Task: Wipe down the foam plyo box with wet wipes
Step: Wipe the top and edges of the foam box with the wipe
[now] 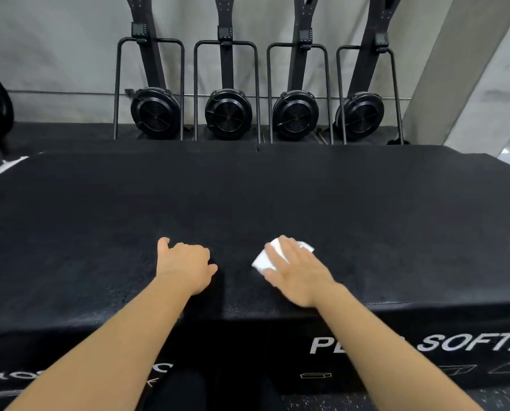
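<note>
A black foam box [248,197] is seen from above, filling most of the view, with its broad top facing up and its front face turned toward the person. White lettering [467,345] is printed on that front face; part of it is covered by the right forearm.

Both hands are laid on the top of the box, near its front edge and a little apart from each other. The right hand [295,271] is spread flat, palm down, with the fingers held straight and slightly fanned. A white wet wipe [262,262] is pressed beneath it against the box top; the wipe is folded or bunched, and its edges stick out past the fingers on the left and at the far side.

The left hand [185,262] is rested on the bare box top to the left of the wipe, not touching it. Its fingers are curled in toward the palm, and nothing is seen to be held in it.

Behind the box, four black exercise machines [228,114] with round fan housings are lined up side by side against a grey wall [55,54]. A dark speckled floor [500,396] is visible at the lower right, in front of the box.
</note>
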`<state>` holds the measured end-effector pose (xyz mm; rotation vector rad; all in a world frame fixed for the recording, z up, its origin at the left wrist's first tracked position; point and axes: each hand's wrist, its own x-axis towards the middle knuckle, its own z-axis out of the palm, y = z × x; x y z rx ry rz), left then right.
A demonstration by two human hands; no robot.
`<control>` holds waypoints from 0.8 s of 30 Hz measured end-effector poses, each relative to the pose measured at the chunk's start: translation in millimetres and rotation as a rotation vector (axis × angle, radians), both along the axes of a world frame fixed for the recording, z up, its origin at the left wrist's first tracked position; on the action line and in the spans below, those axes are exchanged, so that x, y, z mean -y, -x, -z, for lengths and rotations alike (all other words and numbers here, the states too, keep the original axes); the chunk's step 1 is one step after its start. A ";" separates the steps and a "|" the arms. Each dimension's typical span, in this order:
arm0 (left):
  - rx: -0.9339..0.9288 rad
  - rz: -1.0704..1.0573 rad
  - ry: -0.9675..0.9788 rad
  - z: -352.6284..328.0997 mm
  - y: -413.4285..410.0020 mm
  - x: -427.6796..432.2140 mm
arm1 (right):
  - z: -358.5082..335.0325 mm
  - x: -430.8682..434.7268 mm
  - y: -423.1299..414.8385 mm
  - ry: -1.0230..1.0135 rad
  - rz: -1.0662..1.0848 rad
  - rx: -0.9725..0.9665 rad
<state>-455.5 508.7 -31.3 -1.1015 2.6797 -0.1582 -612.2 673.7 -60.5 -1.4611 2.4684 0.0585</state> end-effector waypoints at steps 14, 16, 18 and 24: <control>0.044 0.033 -0.008 0.2 -0.4 -1.2 | 2.7 18.7 14.1 -0.013 0.281 -0.004; 0.032 0.038 -0.009 -0.4 -0.5 -0.7 | 4.2 20.2 -17.3 -0.006 0.201 0.008; 0.023 0.038 -0.007 -1.1 -0.2 -0.5 | 4.7 20.9 -46.2 -0.019 0.125 0.012; 0.016 0.030 0.003 0.0 -1.3 -1.4 | 0.0 21.1 -70.0 -0.052 -0.093 0.034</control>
